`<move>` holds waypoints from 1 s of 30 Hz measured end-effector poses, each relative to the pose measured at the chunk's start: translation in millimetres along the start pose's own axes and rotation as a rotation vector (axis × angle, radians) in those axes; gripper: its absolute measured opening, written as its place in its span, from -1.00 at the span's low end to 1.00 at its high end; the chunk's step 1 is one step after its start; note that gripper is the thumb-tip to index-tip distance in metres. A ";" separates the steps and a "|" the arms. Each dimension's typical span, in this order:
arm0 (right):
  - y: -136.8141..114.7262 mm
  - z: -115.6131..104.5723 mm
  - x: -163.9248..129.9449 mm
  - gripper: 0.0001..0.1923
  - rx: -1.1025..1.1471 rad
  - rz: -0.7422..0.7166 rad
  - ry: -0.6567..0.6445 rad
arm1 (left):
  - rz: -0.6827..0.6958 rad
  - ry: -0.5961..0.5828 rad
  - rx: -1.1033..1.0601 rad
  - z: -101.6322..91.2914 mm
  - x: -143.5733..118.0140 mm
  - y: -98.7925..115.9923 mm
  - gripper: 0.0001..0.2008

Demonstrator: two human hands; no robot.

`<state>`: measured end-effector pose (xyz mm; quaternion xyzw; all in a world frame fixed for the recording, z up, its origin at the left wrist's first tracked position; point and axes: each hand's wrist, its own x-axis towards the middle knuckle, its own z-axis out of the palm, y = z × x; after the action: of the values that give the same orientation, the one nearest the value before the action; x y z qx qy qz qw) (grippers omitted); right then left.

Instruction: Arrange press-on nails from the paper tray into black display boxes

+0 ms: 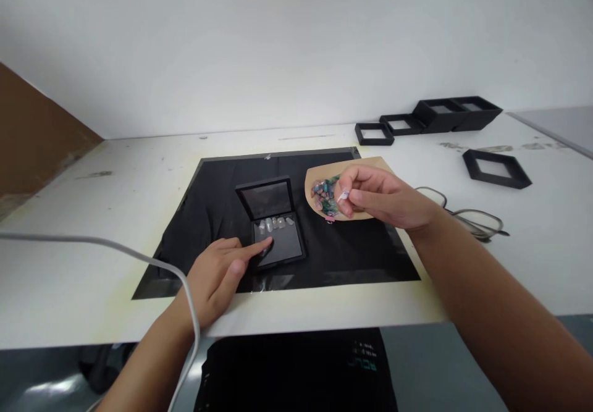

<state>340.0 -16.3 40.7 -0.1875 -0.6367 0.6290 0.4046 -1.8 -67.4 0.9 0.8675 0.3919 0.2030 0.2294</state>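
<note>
A tiny pale nail tip (343, 196) is pinched in the right hand (384, 199) fingers; the open black case (275, 227) is pinned by the left hand (217, 279), index finger out.

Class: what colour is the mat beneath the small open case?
Black mat, seen in the head view.

Table (115, 171): a mat (352, 251) lies at its middle. On the mat, left of centre, an open case (273, 223) with its lid raised at the rear; a row of small pieces (277, 222) sits in its base. Right of the case, on the mat's rear right corner, a paper sheet (319, 174) bearing a heap of small pieces (325, 194). Right of the mat, a coiled cable (467, 217). Behind, along the table's far right, a row of frames (417, 121); one single frame (495, 168) nearer. A cord (115, 248) crosses the table's front left.
</note>
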 end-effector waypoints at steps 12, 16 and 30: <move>-6.7 10.7 -2.2 -0.91 -0.037 0.010 -0.111 | -0.001 0.017 -0.049 0.0 1.8 3.1 -0.15; -9.9 18.2 0.5 -0.86 0.118 0.138 -0.059 | -0.001 0.008 -0.059 0.5 2.2 2.7 -0.15; -3.8 25.4 13.2 -0.75 0.092 0.159 0.233 | -0.006 0.020 -0.032 2.4 1.9 2.3 -0.31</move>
<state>314.0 -23.4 51.0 -0.2902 -0.5394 0.6614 0.4328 2.0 -67.8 0.6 0.8605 0.3935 0.2170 0.2399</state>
